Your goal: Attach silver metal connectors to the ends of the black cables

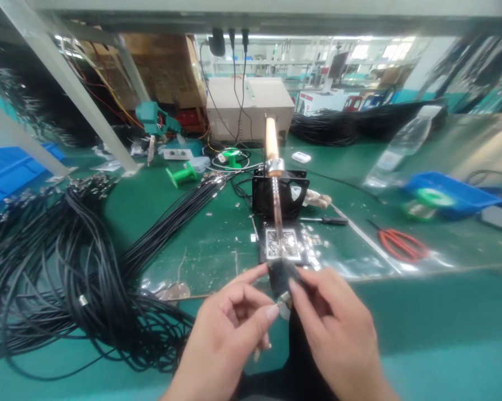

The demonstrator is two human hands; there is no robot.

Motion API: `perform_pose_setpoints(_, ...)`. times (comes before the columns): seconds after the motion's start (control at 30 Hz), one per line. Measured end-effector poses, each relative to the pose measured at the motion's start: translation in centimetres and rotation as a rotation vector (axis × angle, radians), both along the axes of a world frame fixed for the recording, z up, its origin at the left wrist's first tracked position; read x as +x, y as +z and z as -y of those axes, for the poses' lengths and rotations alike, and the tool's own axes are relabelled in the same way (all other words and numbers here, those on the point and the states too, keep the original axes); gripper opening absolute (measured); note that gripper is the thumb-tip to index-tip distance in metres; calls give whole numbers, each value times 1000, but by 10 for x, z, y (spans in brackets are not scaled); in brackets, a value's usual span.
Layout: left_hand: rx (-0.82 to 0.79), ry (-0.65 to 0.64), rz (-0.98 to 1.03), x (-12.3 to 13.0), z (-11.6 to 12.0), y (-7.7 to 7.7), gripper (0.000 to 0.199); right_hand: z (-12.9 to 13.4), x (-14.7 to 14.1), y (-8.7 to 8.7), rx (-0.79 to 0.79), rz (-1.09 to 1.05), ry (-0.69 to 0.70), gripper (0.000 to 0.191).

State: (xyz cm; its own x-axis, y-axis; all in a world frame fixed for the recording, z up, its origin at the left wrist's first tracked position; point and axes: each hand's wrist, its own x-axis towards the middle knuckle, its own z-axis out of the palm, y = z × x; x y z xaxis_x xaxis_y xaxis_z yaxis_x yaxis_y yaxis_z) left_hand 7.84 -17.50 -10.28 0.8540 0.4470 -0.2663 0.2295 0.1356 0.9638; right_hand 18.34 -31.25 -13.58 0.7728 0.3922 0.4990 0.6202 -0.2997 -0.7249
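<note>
My left hand is closed in a pinch on a small metal connector, just below the tip of the soldering iron. Close beside it, my right hand has its thumb and fingers pressed together at a dark block-like piece; what exactly they grip is blurred. The wooden-handled soldering iron points down toward my hands, its tip ending over the dark piece. Behind my fingers lies a square tray of small metal bits, with more bits scattered to its right.
Bundled black cables cover the left side. A black fan stands under the iron. To the right are orange-handled scissors, a screwdriver, a blue tray and a plastic bottle. Green spools sit behind left.
</note>
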Motion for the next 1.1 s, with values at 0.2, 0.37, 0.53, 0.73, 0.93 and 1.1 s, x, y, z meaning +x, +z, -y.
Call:
perform_pose_setpoints(0.2, -18, -9, -2, -1, 4, 2, 27, 4, -1, 5, -32, 14, 7, 10)
perform_pose_setpoints(0.37, 16, -13, -7, 3, 1, 4, 27, 0, 5, 10, -10, -78, -9, 12)
perform_pose_setpoints(0.53, -19, -15, -25, 4, -1, -4, 26, 9, 9, 4, 1, -333, 8, 17)
perform_pose_setpoints(0.73, -90, -12, -23, 3, -2, -14, 25, 42, 48, 1, 3, -520, -294, 41)
perform_pose_setpoints(0.93, -128, -43, -27, 1, -1, -19, 25, 63, 93, 9, -365, -357, -532, 65)
perform_pose_setpoints(1.1, -152, -55, -29, -1, 0, -14, 23, 67, 59, 18, -267, -322, -602, 54)
